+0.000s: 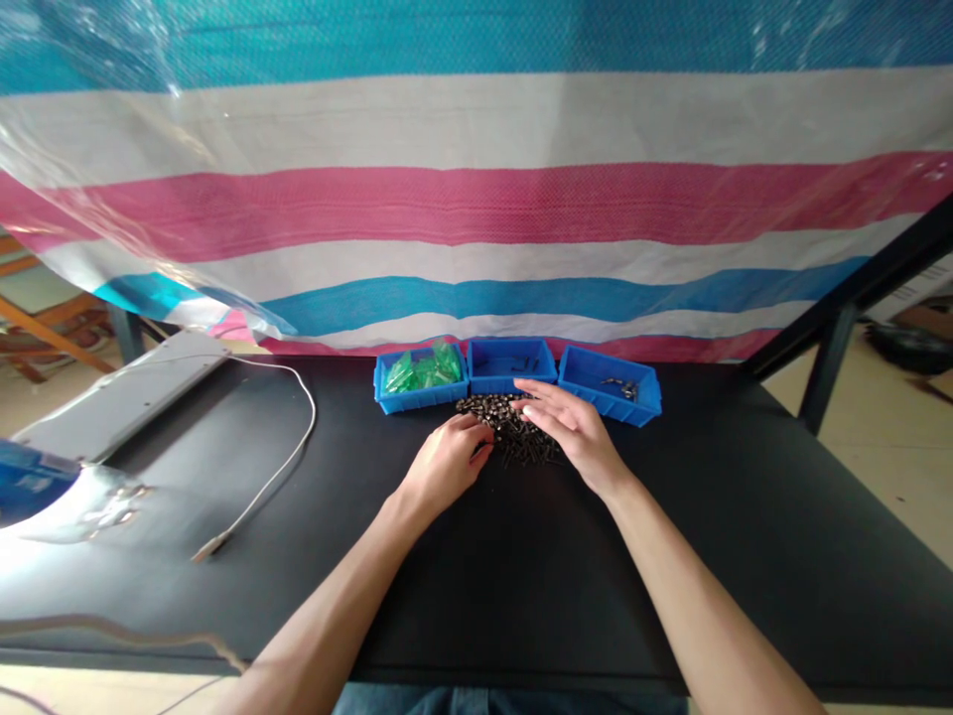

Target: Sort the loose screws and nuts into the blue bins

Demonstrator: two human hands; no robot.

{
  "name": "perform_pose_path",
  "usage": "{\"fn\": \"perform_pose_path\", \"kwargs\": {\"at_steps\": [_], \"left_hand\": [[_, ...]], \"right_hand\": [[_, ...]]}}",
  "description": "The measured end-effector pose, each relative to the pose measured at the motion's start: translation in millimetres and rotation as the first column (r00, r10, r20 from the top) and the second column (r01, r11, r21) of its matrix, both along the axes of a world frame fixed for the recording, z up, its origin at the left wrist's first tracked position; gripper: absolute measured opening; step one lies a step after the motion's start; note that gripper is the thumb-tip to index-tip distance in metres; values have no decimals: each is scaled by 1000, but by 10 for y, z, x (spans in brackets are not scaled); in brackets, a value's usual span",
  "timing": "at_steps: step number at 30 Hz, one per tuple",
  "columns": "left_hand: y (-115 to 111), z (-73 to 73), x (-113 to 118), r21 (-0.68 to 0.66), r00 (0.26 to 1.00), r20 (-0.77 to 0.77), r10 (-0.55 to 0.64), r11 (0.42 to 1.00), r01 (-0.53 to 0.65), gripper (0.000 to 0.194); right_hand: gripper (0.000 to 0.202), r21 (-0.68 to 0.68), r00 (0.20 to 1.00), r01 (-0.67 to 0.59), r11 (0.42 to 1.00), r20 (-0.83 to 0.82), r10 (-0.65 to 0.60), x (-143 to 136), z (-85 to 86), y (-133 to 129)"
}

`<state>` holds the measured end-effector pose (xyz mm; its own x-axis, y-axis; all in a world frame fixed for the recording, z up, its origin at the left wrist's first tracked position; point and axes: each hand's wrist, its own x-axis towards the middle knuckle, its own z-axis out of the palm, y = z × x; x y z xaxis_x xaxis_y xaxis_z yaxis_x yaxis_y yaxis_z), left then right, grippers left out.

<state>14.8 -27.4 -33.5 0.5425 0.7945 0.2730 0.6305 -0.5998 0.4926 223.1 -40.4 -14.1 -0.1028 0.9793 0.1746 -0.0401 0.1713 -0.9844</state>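
Observation:
A pile of small dark metal screws point(530, 449) lies on the black table in front of three blue bins. At the pile's left edge is my left hand point(451, 459), its fingers curled and bent down among the pieces. Whatever is between those fingertips is hidden. My right hand point(572, 429) hovers over the pile's right side with fingers stretched out and apart, holding nothing visible. The left bin point(421, 400) contains green plastic pieces point(424, 370). A few dark pieces lie in the middle bin point(491, 383). Several small metal pieces sit in the right bin point(611, 404).
A white cable point(294, 452) with a plug curves across the table's left side. Further left are a long pale metal box point(126, 392) and a clear plastic bag point(96, 501) with a blue part. Striped sheeting point(476, 204) hangs behind the bins; a black frame post point(826, 367) stands at right.

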Motion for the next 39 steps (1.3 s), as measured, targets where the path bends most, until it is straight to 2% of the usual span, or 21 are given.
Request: {"fn": "perform_pose_path", "kwargs": {"at_steps": [7, 12, 15, 21, 33, 39], "left_hand": [[-2, 19, 16, 60, 997, -72, -16, 998, 20, 16], [-46, 39, 39, 95, 999, -35, 2, 995, 2, 8], [-53, 13, 48, 119, 999, -28, -34, 992, 38, 15], [-33, -44, 60, 109, 997, -58, -55, 992, 61, 15], [-12, -26, 46, 94, 998, -43, -38, 995, 42, 13], [-12, 6, 55, 154, 997, 72, -32, 988, 20, 12]], "right_hand": [[37, 5, 999, -17, 1000, 37, 17, 1, 28, -9], [35, 12, 999, -21, 1000, 27, 21, 35, 15, 2], [36, 7, 999, -29, 1000, 20, 29, 44, 13, 2], [39, -14, 999, -30, 999, 32, 30, 27, 43, -13], [38, -7, 999, -36, 999, 33, 36, 28, 59, -15], [38, -3, 999, -34, 999, 39, 34, 29, 64, -17]]}}
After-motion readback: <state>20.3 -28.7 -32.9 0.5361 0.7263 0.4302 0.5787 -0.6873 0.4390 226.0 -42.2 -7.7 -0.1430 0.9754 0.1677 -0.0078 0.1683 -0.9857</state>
